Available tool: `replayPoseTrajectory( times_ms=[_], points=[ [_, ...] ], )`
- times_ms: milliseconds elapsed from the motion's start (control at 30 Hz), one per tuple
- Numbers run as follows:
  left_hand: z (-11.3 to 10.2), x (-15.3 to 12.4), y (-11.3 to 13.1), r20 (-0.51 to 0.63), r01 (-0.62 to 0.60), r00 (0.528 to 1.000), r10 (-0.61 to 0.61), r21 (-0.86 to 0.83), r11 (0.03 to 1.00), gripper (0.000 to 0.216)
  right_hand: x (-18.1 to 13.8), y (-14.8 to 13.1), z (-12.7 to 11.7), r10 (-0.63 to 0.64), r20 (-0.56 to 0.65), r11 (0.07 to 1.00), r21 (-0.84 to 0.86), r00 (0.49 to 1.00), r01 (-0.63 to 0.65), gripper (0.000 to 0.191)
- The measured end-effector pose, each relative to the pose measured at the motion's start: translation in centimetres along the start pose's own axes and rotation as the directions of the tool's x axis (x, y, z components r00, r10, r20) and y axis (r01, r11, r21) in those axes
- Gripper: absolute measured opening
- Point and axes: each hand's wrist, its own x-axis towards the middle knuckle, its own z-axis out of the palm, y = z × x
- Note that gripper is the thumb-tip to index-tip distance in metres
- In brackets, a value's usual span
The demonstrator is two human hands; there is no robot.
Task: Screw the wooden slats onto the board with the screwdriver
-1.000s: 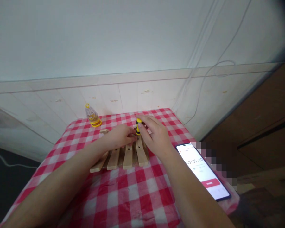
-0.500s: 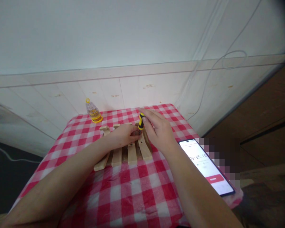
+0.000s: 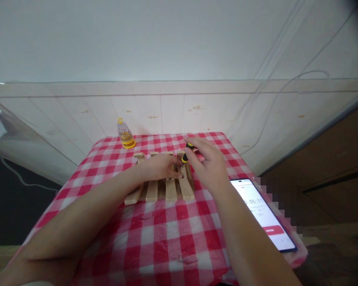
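A wooden slatted rack [image 3: 167,190] lies in the middle of a table covered with a red and white checked cloth [image 3: 167,238]. My right hand [image 3: 210,167] is closed round a small yellow and black screwdriver [image 3: 186,153], whose tip points down at the rack's right slat. My left hand [image 3: 162,167] rests on the slats with its fingers pinched at the screwdriver's tip; what they pinch is too small to make out.
A small clear bottle with a yellow base and cap [image 3: 125,134] stands at the table's far left corner. A phone [image 3: 264,212] with a running timer lies at the right edge. A white wall with hanging cables [image 3: 274,99] is behind.
The screwdriver has tilted from upright to leaning right in my right hand. My head moved, shifting the table and rack slightly right in the view. The timer advanced by a second.
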Motion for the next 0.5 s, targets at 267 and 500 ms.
replayPoseTrajectory(
  times_ms=[267, 500],
  points=[
    [0.8, 0.8, -1.3, -0.041, -0.06, 0.997, 0.057, -0.059, 0.996, 0.036, 0.0, 0.0, -0.6, -0.093, 0.091, 0.994, -0.046, 0.991, 0.098, 0.04],
    [0.6, 0.8, -1.3, -0.037, -0.056, 0.998, 0.054, -0.061, 0.997, 0.037, 0.2, 0.0, -0.1, -0.017, 0.01, 0.995, -0.102, 1.0, 0.018, 0.026]
  ],
)
